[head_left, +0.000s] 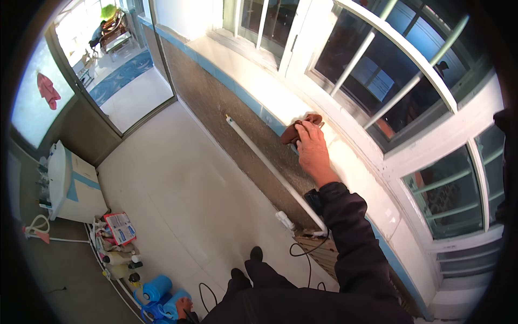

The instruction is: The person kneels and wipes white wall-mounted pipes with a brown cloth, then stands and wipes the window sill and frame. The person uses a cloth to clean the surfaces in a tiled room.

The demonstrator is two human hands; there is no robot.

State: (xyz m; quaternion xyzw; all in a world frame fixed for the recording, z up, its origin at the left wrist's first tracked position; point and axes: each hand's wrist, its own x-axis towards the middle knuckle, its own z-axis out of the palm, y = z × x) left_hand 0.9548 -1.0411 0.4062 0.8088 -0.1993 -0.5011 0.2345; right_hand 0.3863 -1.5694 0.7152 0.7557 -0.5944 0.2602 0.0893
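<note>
My right hand (312, 148) reaches out over the window sill (259, 86), its fingers bent round a crumpled brown cloth (292, 133). The cloth lies against the sill, partly over its blue tiled front edge, and some of it is hidden under my fingers. Low at the bottom of the picture, my left hand (184, 306) hangs beside my body. Behind it stand blue plastic containers (157, 288); whether it touches one I cannot tell. Its fingers are too small and partly hidden to read.
Barred windows (377, 65) line the sill. A white pipe (264, 156) runs along the wall below. A black cable (308, 264) loops near my legs. At left are a washbasin cabinet (81, 183) and several bottles (118, 258). Another person (97, 33) sits beyond the doorway.
</note>
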